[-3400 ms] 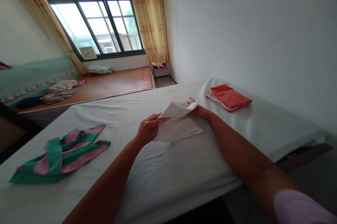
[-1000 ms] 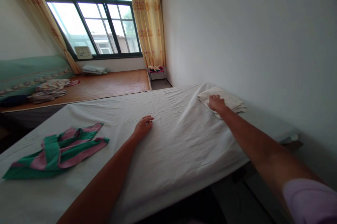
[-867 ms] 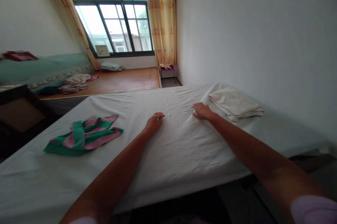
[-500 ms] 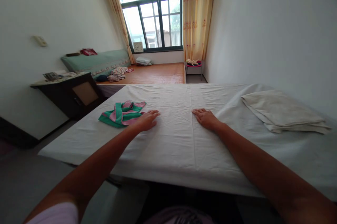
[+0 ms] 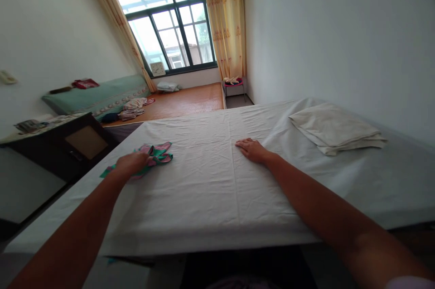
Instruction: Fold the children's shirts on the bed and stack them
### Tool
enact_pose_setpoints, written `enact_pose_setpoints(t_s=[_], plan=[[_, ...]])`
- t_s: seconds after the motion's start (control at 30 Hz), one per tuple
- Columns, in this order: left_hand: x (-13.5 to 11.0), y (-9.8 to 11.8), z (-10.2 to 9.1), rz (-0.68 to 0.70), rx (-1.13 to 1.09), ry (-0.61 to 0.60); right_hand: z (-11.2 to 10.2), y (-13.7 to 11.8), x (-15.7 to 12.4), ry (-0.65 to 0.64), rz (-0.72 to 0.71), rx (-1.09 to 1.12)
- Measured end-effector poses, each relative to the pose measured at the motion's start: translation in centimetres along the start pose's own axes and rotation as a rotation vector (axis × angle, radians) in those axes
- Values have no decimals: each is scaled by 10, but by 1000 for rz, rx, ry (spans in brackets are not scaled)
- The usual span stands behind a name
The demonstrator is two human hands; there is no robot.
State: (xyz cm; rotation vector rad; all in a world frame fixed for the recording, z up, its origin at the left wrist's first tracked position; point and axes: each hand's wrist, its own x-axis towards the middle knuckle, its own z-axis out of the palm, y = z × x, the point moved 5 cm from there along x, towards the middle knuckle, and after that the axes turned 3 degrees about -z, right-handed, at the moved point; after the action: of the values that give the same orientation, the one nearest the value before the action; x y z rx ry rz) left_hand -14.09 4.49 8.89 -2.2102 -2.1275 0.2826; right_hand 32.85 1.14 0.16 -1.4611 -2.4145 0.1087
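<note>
A crumpled green and pink cloth (image 5: 159, 153) lies at the left of the white-sheeted table (image 5: 210, 189). My left hand (image 5: 132, 162) rests on top of that cloth, back of the hand up, its fingers hidden against the fabric. Near the table's middle my right hand (image 5: 250, 149) lies flat on the sheet, fingers stretched out, holding nothing. A folded cream cloth (image 5: 335, 128) sits at the right of the table by the wall, on top of a small stack.
A dark cabinet (image 5: 68, 144) stands left of the table. Beyond are a wooden platform (image 5: 183, 102) with loose clothes (image 5: 133, 106), a green mattress (image 5: 95, 96), a small red stool (image 5: 234, 84), a window and yellow curtains. A white wall runs along the right.
My right hand left the folded cream cloth on the stack at the right and came back to the table's middle. My left hand slid left onto the green and pink cloth. The view swung left.
</note>
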Motion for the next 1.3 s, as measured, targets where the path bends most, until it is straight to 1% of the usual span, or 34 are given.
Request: enact_pose_setpoints(t_s=[0.07,0.1,0.13,0.2,0.27,0.3,0.33,0.37,0.4,0.47,0.5,0.53,0.57,0.63,0.7,0.73,0.77,0.83,0.87,0.9,0.97,1.0,1.03,1.1,1.17,1.23,1.3], plan=[[16,19,-26,-45,-47,108,-1,3,-1,3,-14,27],[24,32,-41,-49,-149,182,-2,5,-1,8,-22,50],[31,47,-57,-29,-297,259,-3,7,-2,14,-34,80],[42,81,-86,33,-710,388,-8,11,-4,30,-52,170],[46,124,-107,100,-871,395,-13,20,-6,64,-22,298],[45,146,-113,138,-1104,329,-17,26,-7,101,18,377],[41,173,-118,223,-1298,207,-21,33,-8,152,73,465],[34,199,-123,332,-1427,102,-25,41,-9,213,138,564],[25,221,-128,441,-1516,28,-28,49,-11,279,208,664],[4,254,-136,651,-1623,-69,-33,64,-15,397,347,838],[-5,263,-137,727,-1633,-112,-34,71,-17,441,410,896],[-10,268,-136,779,-1627,-141,-36,76,-19,480,462,927],[-12,267,-133,799,-1611,-156,-37,80,-20,518,501,930],[-5,253,-120,762,-1563,-128,-42,81,-22,589,519,851],[12,227,-100,652,-1490,-38,-47,74,-21,635,472,688],[22,212,-87,578,-1435,15,-48,67,-19,631,426,595],[30,197,-73,503,-1364,53,-48,59,-16,604,369,505],[41,174,-44,397,-1190,74,-43,41,-11,490,257,350],[43,167,-30,402,-1096,65,-39,32,-8,417,212,285],[42,163,-18,439,-1001,59,-34,25,-6,344,180,227],[38,163,-1,545,-816,89,-24,18,-4,233,167,133],[36,165,4,575,-730,128,-21,18,-3,202,182,100],[35,166,6,575,-653,176,-20,20,-2,189,207,76],[37,167,5,518,-532,248,-21,27,-2,194,275,51],[42,166,0,459,-485,262,-26,37,-3,231,327,53],[50,163,-9,396,-553,231,-35,45,-5,300,354,97],[62,158,-17,290,-785,154,-45,52,-9,405,382,230]])
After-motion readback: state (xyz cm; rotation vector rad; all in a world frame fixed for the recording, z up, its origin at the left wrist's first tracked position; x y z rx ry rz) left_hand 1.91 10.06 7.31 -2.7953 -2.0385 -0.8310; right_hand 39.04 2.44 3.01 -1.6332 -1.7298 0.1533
